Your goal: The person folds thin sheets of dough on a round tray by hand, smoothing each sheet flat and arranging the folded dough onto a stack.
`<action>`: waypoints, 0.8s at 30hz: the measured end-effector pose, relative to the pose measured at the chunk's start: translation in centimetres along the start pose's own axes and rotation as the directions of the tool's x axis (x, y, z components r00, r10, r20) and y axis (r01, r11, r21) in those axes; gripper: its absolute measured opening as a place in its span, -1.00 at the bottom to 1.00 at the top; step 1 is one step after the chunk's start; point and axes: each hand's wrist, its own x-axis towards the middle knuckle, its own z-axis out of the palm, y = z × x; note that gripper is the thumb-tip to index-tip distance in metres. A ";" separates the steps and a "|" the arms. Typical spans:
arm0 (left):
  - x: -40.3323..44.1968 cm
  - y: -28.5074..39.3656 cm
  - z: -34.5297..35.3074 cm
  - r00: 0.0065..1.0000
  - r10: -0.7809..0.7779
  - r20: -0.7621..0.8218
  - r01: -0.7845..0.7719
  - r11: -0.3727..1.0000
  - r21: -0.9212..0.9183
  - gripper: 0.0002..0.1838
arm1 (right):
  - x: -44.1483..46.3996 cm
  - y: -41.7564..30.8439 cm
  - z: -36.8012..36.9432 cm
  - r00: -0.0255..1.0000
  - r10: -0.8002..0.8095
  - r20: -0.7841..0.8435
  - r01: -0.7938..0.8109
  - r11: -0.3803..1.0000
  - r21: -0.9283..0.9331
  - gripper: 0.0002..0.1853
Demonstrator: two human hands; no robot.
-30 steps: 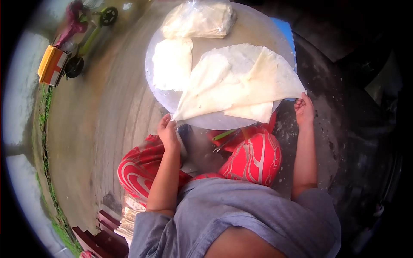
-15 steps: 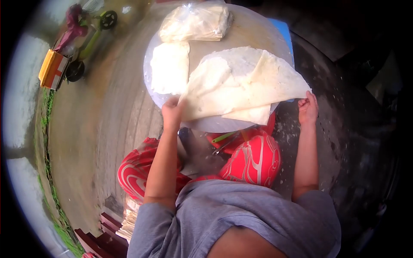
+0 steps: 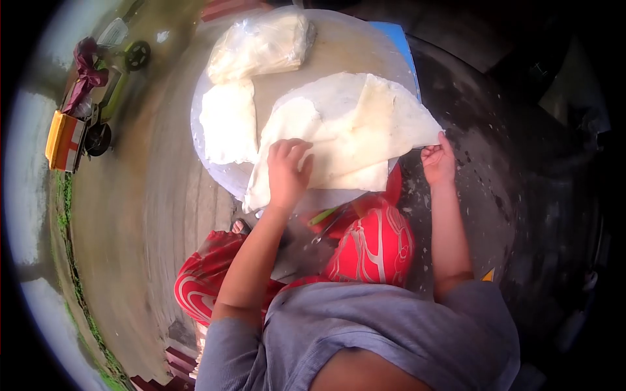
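Note:
A broad, thin cream-coloured sheet (image 3: 352,140), resembling dough or bean curd skin, lies partly folded on the round table (image 3: 339,49). My right hand (image 3: 440,161) pinches its right corner just past the table's rim. Over the left part of the sheet rests my left hand (image 3: 287,171), fingers bent and thumb apart; its fingertips touch the surface. The sheet's lower left corner hangs over the table edge. A smaller folded pale sheet (image 3: 228,122) lies to the left. Behind it sits a clear plastic bag of stacked sheets (image 3: 261,47).
A blue panel (image 3: 398,49) shows behind the table's right side. Below the near rim, between my red-trousered knees (image 3: 373,244), is a green-handled tool (image 3: 321,216). A green scooter (image 3: 107,98) with an orange box (image 3: 62,140) stands far left.
My left hand has left the sheet's left corner and moved right, onto its top. That corner now droops over the rim. My right hand keeps hold; the whole view has shifted.

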 end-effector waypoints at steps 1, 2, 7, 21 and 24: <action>1.4 1.2 1.6 0.995 0.069 0.069 -0.068 0.998 -0.007 -0.73 | 0.1 0.0 -0.1 1.000 -0.009 -0.001 0.009 1.000 -0.017 -0.84; 2.7 2.1 3.2 0.981 0.136 0.138 -0.135 0.991 -0.021 -0.72 | 0.1 0.0 -0.3 1.000 -0.017 -0.006 0.017 1.000 -0.015 -0.84; 6.6 1.6 9.6 0.955 0.106 0.276 -0.143 0.983 0.114 -0.74 | 0.0 -0.1 -0.7 1.000 -0.013 -0.024 0.010 0.992 -0.127 -0.83; 5.1 3.0 7.0 0.960 -0.273 -0.068 0.277 0.960 0.048 -0.73 | 0.0 0.2 -0.4 0.997 -0.069 -0.047 0.044 0.910 -0.411 -0.78; 6.2 2.2 7.9 0.993 0.104 0.060 -0.107 0.993 0.046 -0.75 | 0.1 -0.2 -0.1 0.995 -0.066 -0.070 0.020 0.852 -0.524 -0.75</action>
